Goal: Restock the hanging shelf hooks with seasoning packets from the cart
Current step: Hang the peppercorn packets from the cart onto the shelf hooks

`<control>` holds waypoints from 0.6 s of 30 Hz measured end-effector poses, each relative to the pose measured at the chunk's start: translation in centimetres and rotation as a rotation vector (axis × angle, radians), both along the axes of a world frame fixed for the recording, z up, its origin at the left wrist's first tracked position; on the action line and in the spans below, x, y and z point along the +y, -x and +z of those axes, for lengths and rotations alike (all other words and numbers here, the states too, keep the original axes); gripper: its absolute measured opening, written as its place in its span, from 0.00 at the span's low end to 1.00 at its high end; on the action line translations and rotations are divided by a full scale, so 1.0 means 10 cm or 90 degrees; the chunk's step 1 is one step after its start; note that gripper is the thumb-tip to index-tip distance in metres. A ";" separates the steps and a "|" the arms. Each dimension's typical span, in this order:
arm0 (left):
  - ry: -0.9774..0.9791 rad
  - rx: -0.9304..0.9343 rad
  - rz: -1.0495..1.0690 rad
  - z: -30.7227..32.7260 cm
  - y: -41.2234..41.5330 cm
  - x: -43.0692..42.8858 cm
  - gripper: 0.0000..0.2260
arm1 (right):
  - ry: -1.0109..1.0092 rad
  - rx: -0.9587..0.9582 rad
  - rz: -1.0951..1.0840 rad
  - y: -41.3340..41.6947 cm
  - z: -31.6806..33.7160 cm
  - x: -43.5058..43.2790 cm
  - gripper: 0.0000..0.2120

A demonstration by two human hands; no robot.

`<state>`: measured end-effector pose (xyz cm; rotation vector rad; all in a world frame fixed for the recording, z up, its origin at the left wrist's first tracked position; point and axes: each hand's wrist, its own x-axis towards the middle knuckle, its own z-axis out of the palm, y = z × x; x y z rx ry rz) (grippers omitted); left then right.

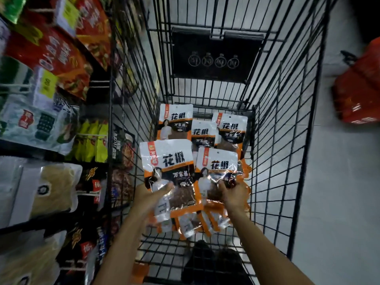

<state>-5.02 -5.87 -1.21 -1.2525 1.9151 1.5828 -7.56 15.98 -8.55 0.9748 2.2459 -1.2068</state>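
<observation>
Both arms reach down into a black wire cart (283,140). My left hand (152,194) grips the lower part of a white and orange seasoning packet (167,159), lifted a little above the pile. My right hand (232,194) pinches the lower part of a second, like packet (217,163) beside it. Several more of the same packets (176,120) lie on the cart floor further in, and others (191,223) lie under my hands. The hanging shelf hooks (88,136) with their packets run along the left.
The left shelving carries red packets (57,56), green packets (92,142) and pale noodle bags (51,188) on hooks, close to the cart's left wall. A red bag (359,85) lies on the grey floor at the right. A black flap (213,56) closes the cart's far end.
</observation>
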 end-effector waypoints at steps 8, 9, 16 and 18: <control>-0.070 -0.029 0.055 -0.08 -0.11 -0.08 0.23 | -0.164 -0.137 0.012 0.13 -0.35 -0.06 0.44; -0.075 -0.033 0.054 -0.05 -0.12 -0.07 0.26 | -0.162 -0.141 0.000 0.15 -0.31 -0.07 0.43; -0.062 0.005 0.044 0.21 -0.31 0.05 0.18 | -0.033 -0.048 -0.118 -0.01 -0.04 -0.01 0.19; -0.059 0.027 0.058 0.38 -0.38 0.10 0.17 | 0.027 -0.020 -0.141 -0.07 0.09 0.03 0.15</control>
